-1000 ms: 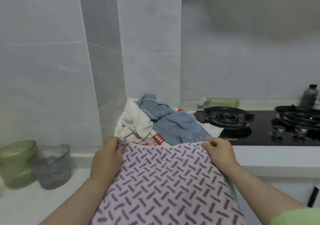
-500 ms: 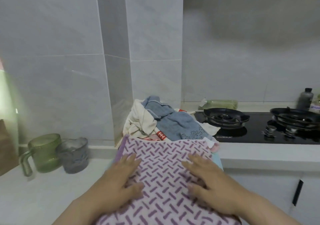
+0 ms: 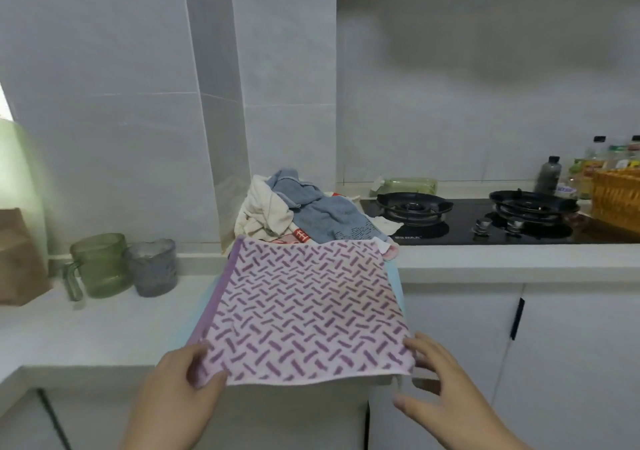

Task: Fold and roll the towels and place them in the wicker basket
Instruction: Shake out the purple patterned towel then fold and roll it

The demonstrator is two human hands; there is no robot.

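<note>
Towel of pink cloth with purple dashes (image 3: 304, 307) lies flat on the white desk (image 3: 104, 328), before a heap of crumpled towels (image 3: 304, 210). The left hand (image 3: 176, 390) pinches its near-left corner; the right hand (image 3: 446, 394), fingers spread, touches the near-right corner. The orange wicker basket (image 3: 616, 200) stands far right, beyond the black gas hob (image 3: 460, 227), whose white lettering is unreadable

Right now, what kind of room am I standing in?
Most likely a home kitchen. There is a two-burner gas stove set into the counter, bottles lined up against the tiled wall beside it, and white cabinets under the counter.
</note>
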